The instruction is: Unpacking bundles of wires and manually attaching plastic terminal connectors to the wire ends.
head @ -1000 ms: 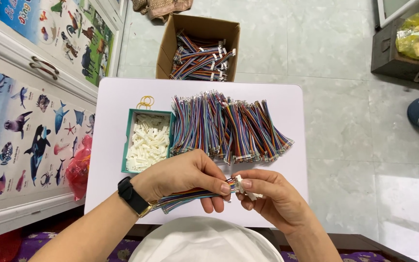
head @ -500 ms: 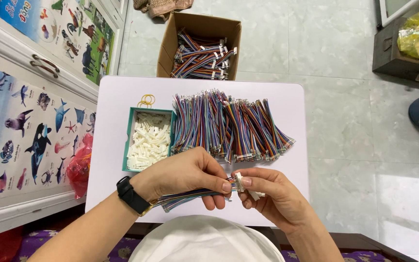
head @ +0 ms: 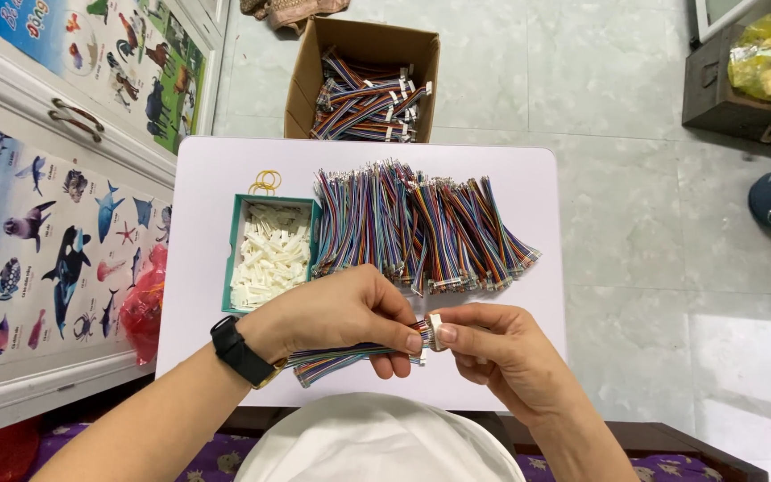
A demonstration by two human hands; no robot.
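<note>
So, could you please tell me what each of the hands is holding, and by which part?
The left hand pinches a multicoloured ribbon cable near its end. The right hand grips a small white connector at that end between thumb and fingertips.

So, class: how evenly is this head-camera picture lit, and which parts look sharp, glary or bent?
Head view: soft, even light; only faint shadows under the left hand and right hand; a bright glare patch on the floor tiles at right; wires and hands sharp; table edges lean outward, wide-angle distortion.
</note>
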